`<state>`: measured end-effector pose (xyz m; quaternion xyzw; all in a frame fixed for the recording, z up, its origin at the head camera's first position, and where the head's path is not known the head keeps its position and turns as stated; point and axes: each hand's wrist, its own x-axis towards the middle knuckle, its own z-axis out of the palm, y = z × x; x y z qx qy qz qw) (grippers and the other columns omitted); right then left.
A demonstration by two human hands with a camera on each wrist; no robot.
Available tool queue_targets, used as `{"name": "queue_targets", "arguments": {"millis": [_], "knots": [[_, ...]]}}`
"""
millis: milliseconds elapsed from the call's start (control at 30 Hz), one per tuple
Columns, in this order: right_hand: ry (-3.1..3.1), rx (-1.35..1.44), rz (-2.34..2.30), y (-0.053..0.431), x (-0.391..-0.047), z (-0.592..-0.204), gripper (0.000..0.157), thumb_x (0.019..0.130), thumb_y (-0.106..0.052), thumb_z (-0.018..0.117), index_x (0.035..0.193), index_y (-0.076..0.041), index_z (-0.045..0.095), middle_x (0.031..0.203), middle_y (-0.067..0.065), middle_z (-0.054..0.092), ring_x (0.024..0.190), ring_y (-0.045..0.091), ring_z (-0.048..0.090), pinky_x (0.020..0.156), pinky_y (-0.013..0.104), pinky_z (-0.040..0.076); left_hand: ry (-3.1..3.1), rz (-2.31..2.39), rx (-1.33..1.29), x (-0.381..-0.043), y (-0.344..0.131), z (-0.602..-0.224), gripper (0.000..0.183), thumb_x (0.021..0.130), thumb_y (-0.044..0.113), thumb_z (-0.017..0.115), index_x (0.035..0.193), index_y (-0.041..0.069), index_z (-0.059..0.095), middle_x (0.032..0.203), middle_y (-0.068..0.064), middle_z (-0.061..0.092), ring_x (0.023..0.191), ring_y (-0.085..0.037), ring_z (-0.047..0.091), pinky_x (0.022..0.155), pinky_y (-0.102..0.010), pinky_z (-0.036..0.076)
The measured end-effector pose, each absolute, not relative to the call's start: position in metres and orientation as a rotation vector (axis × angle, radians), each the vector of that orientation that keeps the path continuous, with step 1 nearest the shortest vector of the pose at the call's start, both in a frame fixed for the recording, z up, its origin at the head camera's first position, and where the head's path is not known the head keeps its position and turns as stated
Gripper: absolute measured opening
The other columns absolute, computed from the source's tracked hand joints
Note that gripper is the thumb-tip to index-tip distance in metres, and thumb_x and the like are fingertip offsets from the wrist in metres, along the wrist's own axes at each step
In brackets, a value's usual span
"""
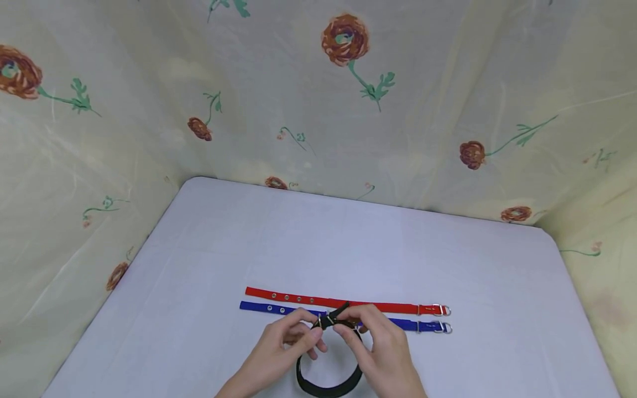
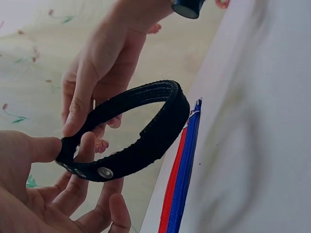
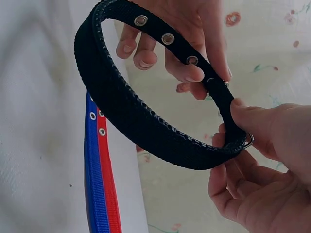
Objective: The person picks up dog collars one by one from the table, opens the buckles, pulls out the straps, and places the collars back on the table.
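Observation:
A black collar is bent into a closed loop between both hands, with its tail threaded through the buckle at the top. My left hand pinches the strap beside the buckle between thumb and fingers. On the other side, my right hand pinches the collar close to its metal fittings. Round metal eyelets run along the strap, and a D-ring shows by the right fingers in the right wrist view. From the left wrist view, the loop hangs over the table, its buckle hidden behind the fingers.
Behind the hands, a red collar and a blue collar lie flat and side by side on the white table, buckles to the right. Flower-patterned curtain surrounds the table's back and sides.

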<state>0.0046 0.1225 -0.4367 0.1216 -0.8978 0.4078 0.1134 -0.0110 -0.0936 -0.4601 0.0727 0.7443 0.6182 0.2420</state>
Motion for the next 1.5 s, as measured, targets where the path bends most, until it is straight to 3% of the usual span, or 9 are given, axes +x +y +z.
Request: {"name": "queue_targets", "arguments": {"millis": [267,567,1267,1500], "knots": [[-2.656,0.328,1.191,0.123,0.004,-0.436,0.028,0.088,-0.013,0.088,0.109,-0.024,0.073,0.102,-0.017,0.071,0.088,-0.004,0.065,0.076,0.019,0.06,2.058,1.673,0.204,-0.011,-0.094,-0.459,0.03,0.109,0.043,0.063,0.122,0.017,0.065,0.101,-0.006,0.084,0.084,-0.014,0.075,0.087,-0.033,0.05],[-2.695,0.164,1.163,0.132,0.001,-0.43,0.025,0.091,-0.015,0.086,0.112,-0.021,0.075,0.101,-0.014,0.075,0.088,-0.001,0.066,0.08,0.025,0.063,2.069,1.674,0.18,-0.01,-0.096,-0.458,0.03,0.109,0.044,0.063,0.121,0.017,0.064,0.1,-0.006,0.084,0.084,-0.015,0.074,0.091,-0.038,0.048],[-2.667,0.362,1.242,0.12,0.006,-0.434,0.027,0.089,-0.015,0.087,0.108,-0.027,0.072,0.101,-0.02,0.07,0.089,-0.004,0.065,0.078,0.019,0.061,2.039,1.67,0.215,-0.012,-0.096,-0.457,0.031,0.11,0.044,0.06,0.123,0.016,0.064,0.104,-0.007,0.083,0.086,-0.015,0.076,0.091,-0.034,0.052],[-2.672,0.312,1.213,0.124,0.005,-0.433,0.026,0.09,-0.015,0.086,0.111,-0.023,0.075,0.104,-0.018,0.072,0.092,-0.002,0.068,0.08,0.02,0.062,2.043,1.674,0.225,-0.011,-0.097,-0.458,0.03,0.111,0.043,0.06,0.123,0.016,0.065,0.099,-0.008,0.083,0.084,-0.016,0.076,0.091,-0.035,0.052]]}}
